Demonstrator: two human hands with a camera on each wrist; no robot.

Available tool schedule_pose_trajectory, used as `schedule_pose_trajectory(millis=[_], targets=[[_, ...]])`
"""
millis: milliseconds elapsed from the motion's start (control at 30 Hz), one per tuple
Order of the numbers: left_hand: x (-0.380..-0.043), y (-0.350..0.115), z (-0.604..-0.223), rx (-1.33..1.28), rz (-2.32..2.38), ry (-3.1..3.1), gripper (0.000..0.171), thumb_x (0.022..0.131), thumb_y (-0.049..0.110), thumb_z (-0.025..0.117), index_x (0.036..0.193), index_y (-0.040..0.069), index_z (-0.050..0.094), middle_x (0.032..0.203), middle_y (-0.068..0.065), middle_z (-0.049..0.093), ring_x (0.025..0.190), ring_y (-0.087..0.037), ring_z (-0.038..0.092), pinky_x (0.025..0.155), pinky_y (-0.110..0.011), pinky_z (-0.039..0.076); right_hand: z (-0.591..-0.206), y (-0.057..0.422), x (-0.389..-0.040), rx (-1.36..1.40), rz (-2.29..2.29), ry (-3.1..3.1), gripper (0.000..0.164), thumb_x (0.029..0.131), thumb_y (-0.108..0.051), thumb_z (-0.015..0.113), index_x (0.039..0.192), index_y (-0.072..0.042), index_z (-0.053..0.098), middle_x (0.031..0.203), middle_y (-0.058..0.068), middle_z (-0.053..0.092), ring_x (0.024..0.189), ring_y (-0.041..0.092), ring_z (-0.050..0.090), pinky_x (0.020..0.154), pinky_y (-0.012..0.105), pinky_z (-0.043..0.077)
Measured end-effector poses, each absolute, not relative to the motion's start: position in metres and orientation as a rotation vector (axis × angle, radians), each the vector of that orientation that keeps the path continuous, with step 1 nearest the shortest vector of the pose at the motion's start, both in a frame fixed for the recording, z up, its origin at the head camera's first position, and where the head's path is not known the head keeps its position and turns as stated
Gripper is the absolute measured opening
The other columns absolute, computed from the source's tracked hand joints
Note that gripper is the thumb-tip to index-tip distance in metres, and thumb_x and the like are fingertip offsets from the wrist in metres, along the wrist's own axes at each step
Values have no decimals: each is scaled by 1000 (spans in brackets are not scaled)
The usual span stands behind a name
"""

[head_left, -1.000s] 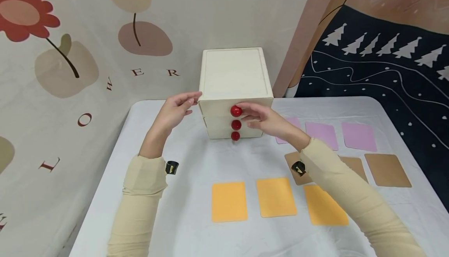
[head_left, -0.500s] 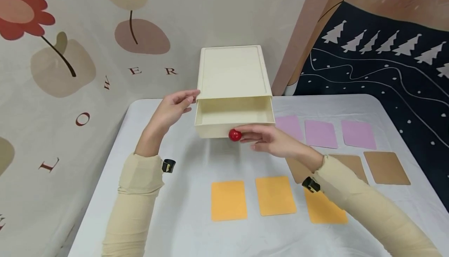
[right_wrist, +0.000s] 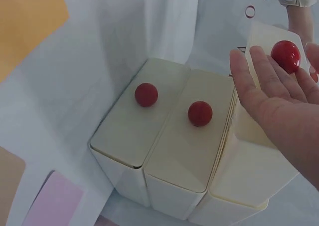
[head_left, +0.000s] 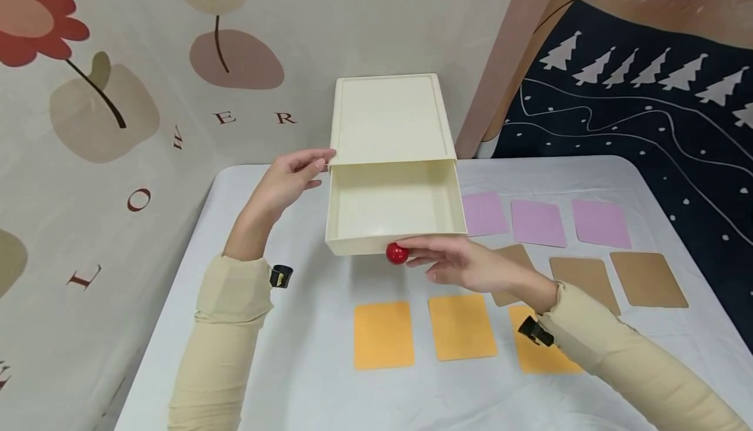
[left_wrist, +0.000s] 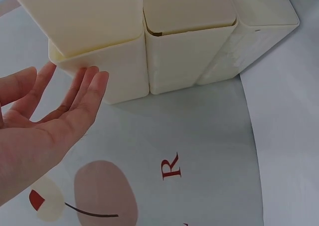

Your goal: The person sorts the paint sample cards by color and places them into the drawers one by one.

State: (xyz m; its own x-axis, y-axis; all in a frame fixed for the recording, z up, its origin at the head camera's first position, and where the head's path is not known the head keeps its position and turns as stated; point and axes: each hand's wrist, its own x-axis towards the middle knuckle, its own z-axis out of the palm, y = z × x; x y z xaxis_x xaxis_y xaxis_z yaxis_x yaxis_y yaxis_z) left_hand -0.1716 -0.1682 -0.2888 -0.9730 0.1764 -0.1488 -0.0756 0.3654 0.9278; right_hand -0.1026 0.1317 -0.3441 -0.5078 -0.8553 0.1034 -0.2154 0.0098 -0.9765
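Note:
A cream drawer cabinet (head_left: pixel 391 117) stands at the table's back, its top drawer (head_left: pixel 391 205) pulled far out, with a bare interior. On that drawer's front is a round red knob (head_left: pixel 397 253). My right hand (head_left: pixel 461 264) holds this knob with its fingertips, the index finger lying over its top. The exact finger contact is partly hidden. My left hand (head_left: pixel 288 176) touches the cabinet's left front edge with loosely extended fingers. Two lower drawers stay closed; their red knobs (right_wrist: pixel 200 113) show in the right wrist view.
Orange squares (head_left: pixel 384 336), brown squares (head_left: pixel 649 279) and pink squares (head_left: pixel 601 224) lie in rows on the white-covered table (head_left: pixel 259 359), front and right. A printed cloth (head_left: pixel 176 58) hangs behind the cabinet, and a dark tree-patterned cloth (head_left: pixel 635 117) hangs at the right.
The top drawer has slid from closed to far out, drawn toward me by my right hand at its knob. My left hand has stayed at the cabinet's left edge.

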Motion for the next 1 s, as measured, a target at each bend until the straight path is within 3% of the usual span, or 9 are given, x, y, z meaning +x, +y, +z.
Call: schedule_pose_trajectory(millis=[200, 433, 567, 700, 833, 1000], targets=[[-171, -168, -290, 91, 1656, 2400, 36, 98, 15, 44, 132, 7, 49, 130, -8, 48, 114, -18, 44, 96, -32, 41, -344, 143, -100, -1069, -1559, 1732, 51, 90, 7, 51, 138, 5, 32, 136, 23, 38, 118, 27, 46, 93, 39, 44], [-171, -170, -290, 100, 1651, 2418, 36, 98, 16, 44, 133, 8, 48, 132, -8, 47, 115, -19, 44, 96, -33, 41, -349, 181, -98, -1178, -1638, 1803, 41, 88, 13, 48, 129, 7, 44, 121, 27, 51, 109, 28, 54, 88, 34, 48], [-170, -169, -291, 104, 1651, 2429, 36, 97, 16, 45, 132, 7, 49, 131, -8, 48, 114, -19, 44, 96, -34, 41, -360, 213, -92, -982, -1650, 1982, 36, 88, 11, 50, 124, 8, 48, 115, 22, 56, 103, 24, 57, 86, 26, 48], [-170, -169, -292, 93, 1643, 2439, 36, 96, 16, 47, 132, 8, 50, 131, -8, 48, 114, -19, 45, 95, -34, 42, -384, 244, -81, -736, -1483, 2300, 31, 88, 0, 57, 117, 9, 53, 104, 16, 61, 90, 13, 57, 76, 21, 49], [-170, -169, -293, 100, 1646, 2436, 37, 96, 16, 48, 132, 8, 50, 133, -8, 47, 116, -20, 46, 96, -34, 42, -414, 271, -65, -621, -1267, 2571, 31, 81, -4, 68, 109, 6, 59, 92, 6, 60, 77, 8, 51, 64, 19, 46], [-170, -167, -293, 99, 1659, 2426, 37, 96, 16, 49, 132, 8, 49, 133, -7, 48, 117, -19, 46, 96, -34, 41, -441, 301, -44, -468, -1113, 2742, 36, 71, -7, 77, 101, 4, 61, 87, 5, 52, 73, 10, 41, 57, 20, 37]])
